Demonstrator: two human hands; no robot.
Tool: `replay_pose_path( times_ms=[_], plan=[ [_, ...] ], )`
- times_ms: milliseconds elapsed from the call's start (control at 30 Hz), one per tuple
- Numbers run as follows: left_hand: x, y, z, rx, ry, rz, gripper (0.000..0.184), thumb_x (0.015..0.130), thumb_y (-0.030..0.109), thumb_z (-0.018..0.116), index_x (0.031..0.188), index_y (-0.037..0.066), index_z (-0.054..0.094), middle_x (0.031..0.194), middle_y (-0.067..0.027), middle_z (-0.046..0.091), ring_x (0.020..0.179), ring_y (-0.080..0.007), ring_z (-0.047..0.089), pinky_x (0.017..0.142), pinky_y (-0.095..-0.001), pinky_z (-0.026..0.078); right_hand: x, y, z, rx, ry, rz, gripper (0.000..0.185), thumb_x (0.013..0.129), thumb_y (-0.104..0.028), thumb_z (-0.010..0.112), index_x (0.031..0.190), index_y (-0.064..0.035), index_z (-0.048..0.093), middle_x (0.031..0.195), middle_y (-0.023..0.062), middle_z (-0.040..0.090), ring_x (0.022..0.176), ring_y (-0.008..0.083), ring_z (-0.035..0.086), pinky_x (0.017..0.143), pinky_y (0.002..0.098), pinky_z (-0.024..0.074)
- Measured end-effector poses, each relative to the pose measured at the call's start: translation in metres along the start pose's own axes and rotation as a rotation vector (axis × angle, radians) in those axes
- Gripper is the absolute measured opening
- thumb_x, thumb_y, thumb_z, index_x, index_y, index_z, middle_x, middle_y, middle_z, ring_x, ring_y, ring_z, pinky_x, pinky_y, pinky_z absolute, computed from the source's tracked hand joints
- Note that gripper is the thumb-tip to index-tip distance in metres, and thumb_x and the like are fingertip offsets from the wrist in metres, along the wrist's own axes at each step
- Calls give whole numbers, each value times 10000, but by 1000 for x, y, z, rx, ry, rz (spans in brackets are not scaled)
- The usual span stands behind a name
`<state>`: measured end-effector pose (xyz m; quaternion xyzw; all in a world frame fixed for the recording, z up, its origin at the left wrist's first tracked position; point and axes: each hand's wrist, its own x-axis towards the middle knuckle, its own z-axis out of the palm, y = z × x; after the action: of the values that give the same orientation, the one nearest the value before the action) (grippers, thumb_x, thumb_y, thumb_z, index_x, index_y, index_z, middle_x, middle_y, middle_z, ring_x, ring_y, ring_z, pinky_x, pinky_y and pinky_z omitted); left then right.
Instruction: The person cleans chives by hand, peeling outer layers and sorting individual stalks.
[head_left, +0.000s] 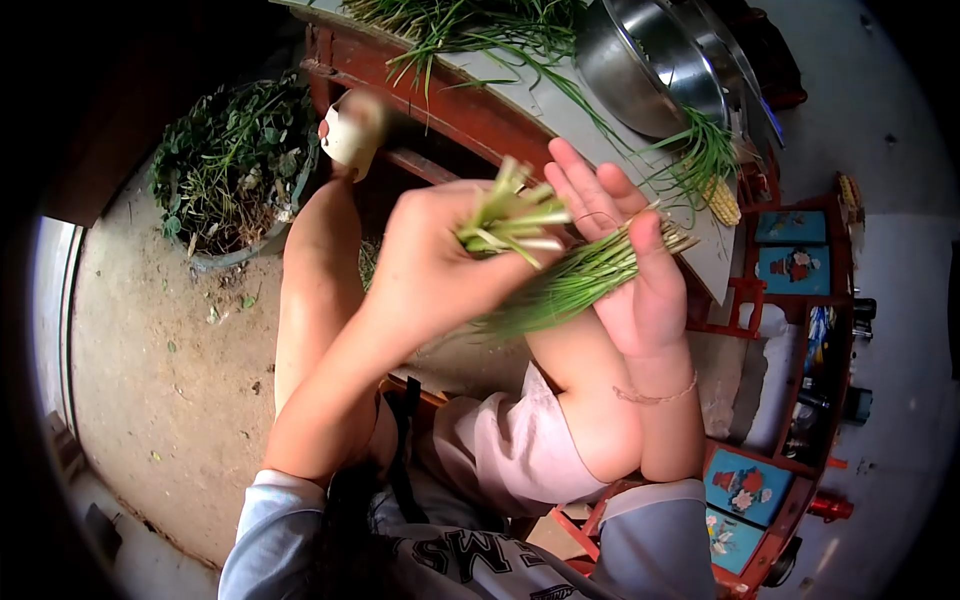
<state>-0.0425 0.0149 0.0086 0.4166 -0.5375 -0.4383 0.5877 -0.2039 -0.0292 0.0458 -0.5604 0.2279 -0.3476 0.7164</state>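
My left hand (425, 262) is closed around a bunch of garlic chives (508, 218), with the pale stem ends sticking up past the fingers and blurred by motion. Facing me, the palm of my right hand (640, 305) supports a second bunch of thin green chives (590, 272). That bunch lies across the palm between the thumb and the loosely extended fingers. Its cut ends point right, and its leaves run down to the left beneath my left hand. Both hands are close together above my lap.
Loose chives (470, 25) lie on a red-sided table (400, 85) ahead, beside metal bowls (625, 80) and a corn cob (722, 200). A tub of plant trimmings (240, 170) stands on the floor at left. Painted red cabinets (790, 268) line the right side.
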Motion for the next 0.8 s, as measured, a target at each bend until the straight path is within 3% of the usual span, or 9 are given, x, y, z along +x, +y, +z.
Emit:
replay_pose_path(
  times_ms=[167, 200, 267, 300, 333, 400, 633, 800],
  plan=[
    [-3, 0, 11, -23, -22, -59, 158, 683, 76, 678, 776, -28, 606, 648, -9, 580, 593, -46, 504, 529, -187, 400, 1, 10, 1, -120, -76, -6, 425, 872, -382, 377, 1217, -136, 408, 1339, 219, 205, 1246, 328, 206, 1020, 426, 172],
    [-3, 0, 10, -44, -33, -97, 154, 675, 80, 656, 791, -13, 615, 643, -42, 583, 580, -51, 509, 522, -206, 409, 1, 10, 3, -121, -75, -5, 425, 872, -382, 377, 1217, -136, 408, 1339, 219, 205, 1246, 328, 206, 1020, 426, 172],
    [-2, -2, 7, -66, -43, -136, 162, 667, 83, 634, 806, 2, 624, 637, -75, 586, 567, -56, 514, 515, -226, 419, 2, 9, 7, -18, -53, 36, 461, 875, -384, 365, 1233, -93, 372, 1317, 217, 256, 1216, 317, 276, 1007, 422, 215],
    [-1, -2, 6, -119, -8, -110, 160, 677, 79, 633, 815, -2, 622, 640, -58, 588, 581, -51, 514, 524, -219, 419, 1, 6, 9, -123, 8, 58, 502, 880, -392, 346, 1241, -43, 334, 1280, 210, 325, 1172, 299, 349, 985, 414, 260],
    [0, -3, 5, -170, 28, -84, 159, 687, 74, 632, 823, -6, 619, 643, -40, 591, 594, -46, 514, 534, -213, 419, 0, 5, 11, -123, 8, 59, 502, 880, -392, 346, 1241, -43, 334, 1280, 210, 325, 1172, 299, 349, 985, 414, 260],
    [2, -5, -3, -201, 72, -75, 120, 703, 48, 629, 801, -17, 606, 658, -12, 582, 607, -40, 510, 537, -182, 406, 0, 4, 14, -70, 163, 82, 466, 889, -334, 373, 1176, 31, 404, 1170, 184, 462, 1081, 240, 451, 913, 350, 355],
    [7, -2, -26, -266, 175, -93, 41, 738, 18, 595, 747, -15, 572, 682, -25, 580, 625, -65, 525, 553, -187, 413, -2, -4, 13, 86, 139, 160, 523, 874, -398, 371, 1217, -4, 353, 1219, 199, 405, 1099, 297, 427, 918, 391, 345],
    [5, 3, -28, -215, 182, -118, 100, 753, 106, 548, 760, 8, 563, 653, -29, 563, 548, -44, 469, 464, -162, 284, -2, -4, 10, 258, 101, 45, 502, 850, -445, 390, 1199, -84, 398, 1243, 196, 382, 1136, 305, 393, 922, 416, 339]
  ],
)
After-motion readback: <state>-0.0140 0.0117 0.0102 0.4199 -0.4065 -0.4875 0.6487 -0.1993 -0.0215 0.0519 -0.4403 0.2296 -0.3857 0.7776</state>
